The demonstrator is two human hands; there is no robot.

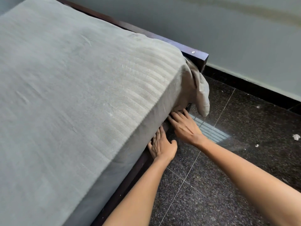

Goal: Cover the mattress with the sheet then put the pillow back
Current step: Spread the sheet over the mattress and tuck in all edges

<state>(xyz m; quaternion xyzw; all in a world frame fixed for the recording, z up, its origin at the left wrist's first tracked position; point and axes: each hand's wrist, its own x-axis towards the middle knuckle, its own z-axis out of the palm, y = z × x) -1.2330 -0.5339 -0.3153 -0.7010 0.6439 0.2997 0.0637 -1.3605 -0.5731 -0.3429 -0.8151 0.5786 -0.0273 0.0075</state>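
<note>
A grey sheet (68,88) lies spread over the mattress and hangs down its near side. At the far corner a loose bunch of the sheet (201,93) droops past the bed frame. My left hand (161,146) presses with straight fingers against the sheet's lower edge where the mattress meets the frame; its fingertips are hidden under the fabric. My right hand (184,126) reaches a little further along, fingers extended and touching the sheet's edge just below the drooping corner. No pillow is in view.
A dark wooden bed frame (197,57) runs along the mattress and ends at a corner near the wall. The dark speckled tile floor (228,176) lies to the right, with small white scraps (296,137) on it. A pale wall (228,30) with black skirting stands behind.
</note>
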